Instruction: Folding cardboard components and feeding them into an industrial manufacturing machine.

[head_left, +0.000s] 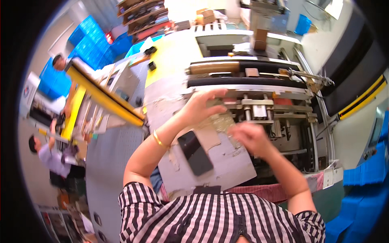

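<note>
My left hand point(202, 107) is held over the work board point(237, 170), its thumb and fingers stretched apart and nothing seen between them. To its right is my right hand point(252, 137), its fingers curled together and slightly blurred. Whether the right fingers hold anything small is hidden. Beneath and between the hands lies a crinkled, yellowish translucent sheet point(222, 122). A flat black rectangular piece like a phone point(195, 153) rests on the board, nearer to me, beside a tan cardboard piece point(208, 140).
Beyond my hands is a machine with dark rollers point(247, 82) and metal clamps point(259, 111). A yellow sheet point(174, 52) covers the far table. Blue crates point(362, 202) stand at the right. Two people work at the left behind a yellow-and-black bar point(105, 97).
</note>
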{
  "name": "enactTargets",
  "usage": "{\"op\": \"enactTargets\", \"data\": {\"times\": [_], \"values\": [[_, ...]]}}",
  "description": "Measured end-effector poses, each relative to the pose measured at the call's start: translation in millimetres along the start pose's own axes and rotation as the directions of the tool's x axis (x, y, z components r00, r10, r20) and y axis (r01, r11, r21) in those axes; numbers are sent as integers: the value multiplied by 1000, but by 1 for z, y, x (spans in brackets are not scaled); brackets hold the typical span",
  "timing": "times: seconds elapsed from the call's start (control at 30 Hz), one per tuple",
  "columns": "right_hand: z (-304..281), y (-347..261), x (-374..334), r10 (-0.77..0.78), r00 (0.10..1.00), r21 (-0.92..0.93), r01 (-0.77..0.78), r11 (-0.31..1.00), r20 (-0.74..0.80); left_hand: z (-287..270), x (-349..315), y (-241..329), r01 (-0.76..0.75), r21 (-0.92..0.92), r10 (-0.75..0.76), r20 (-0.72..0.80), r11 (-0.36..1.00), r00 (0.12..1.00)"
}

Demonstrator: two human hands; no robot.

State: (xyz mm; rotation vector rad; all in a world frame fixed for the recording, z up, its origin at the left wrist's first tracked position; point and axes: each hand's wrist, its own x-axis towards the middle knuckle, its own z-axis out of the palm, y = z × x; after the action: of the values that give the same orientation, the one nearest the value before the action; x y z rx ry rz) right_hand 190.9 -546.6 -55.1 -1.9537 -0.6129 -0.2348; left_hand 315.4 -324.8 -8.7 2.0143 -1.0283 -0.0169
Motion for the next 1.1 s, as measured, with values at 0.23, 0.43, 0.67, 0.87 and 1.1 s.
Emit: {"op": "enactTargets", "data": {"times": [0.23,0.43,0.67,0.87,1.1], "values": [[126,-85,-68,-12,880,218,-105,970,474,-73,-301,-44,417,-282,-501,-556,864,663],[228,-142,-44,-52,752,235,-139,962,657,-71,-704,-114,871,-267,-407,-909,413,-86],[349,-184,-17,-186,508,221,-9,975,841,7,-914,-10,868,-332,-269,-856,-369,-442],[402,-212,-9,-319,416,285,142,948,852,19,-953,8,866,-159,-334,-877,-475,-344],[383,-209,-21,-302,370,242,199,949,879,-40,-859,-53,750,-618,-723,-627,233,-292]]}}
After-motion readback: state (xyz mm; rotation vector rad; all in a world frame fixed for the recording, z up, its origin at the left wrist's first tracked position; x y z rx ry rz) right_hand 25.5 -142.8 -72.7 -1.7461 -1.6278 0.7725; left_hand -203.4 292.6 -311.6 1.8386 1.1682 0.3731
